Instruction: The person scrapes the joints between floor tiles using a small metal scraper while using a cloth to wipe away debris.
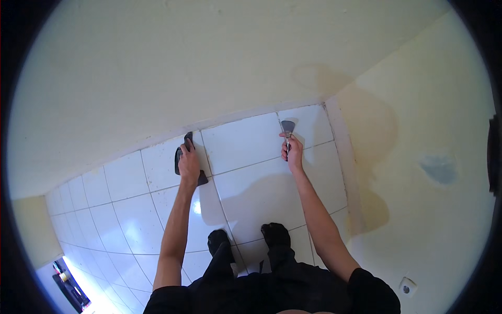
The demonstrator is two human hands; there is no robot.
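In my right hand (294, 150) is a putty knife (288, 126), held by its handle with the wide grey blade pointing toward the far wall. The blade is over the floor tiles near the corner; I cannot tell if it touches them. My left hand (189, 163) is closed on a dark, limp-looking piece of black cloth (202, 178). Parts of the cloth stick out past my fingers and beside my wrist. Its far tip is close to the foot of the far wall.
White floor tiles (251, 193) with dark joints run along the cream far wall (209, 63). The right wall has brown stains (371, 209), a grey patch (440, 169) and a socket (407, 287). My black-covered feet (275, 234) stand close by. Bright light comes from the lower left.
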